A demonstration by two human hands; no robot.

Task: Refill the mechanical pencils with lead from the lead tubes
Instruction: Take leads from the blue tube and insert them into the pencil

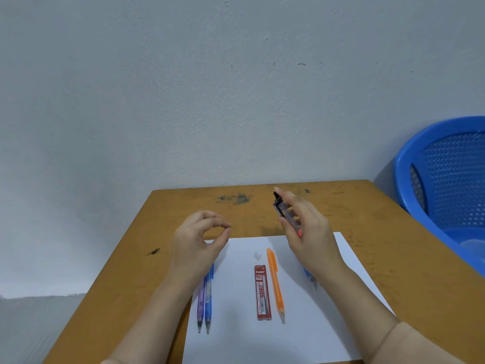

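While the right hand [305, 227] grips a clear lead tube [286, 212] with a black cap, tilted above the table [367, 232], the left hand [199, 239] pinches thumb to forefinger; whether a lead sits between them is too fine to tell. On the white paper [236, 324] lie a red tube [263, 292] marked 2B, an orange pencil [276, 285] beside it, and purple [200, 306] and blue [209, 303] pencils touching.
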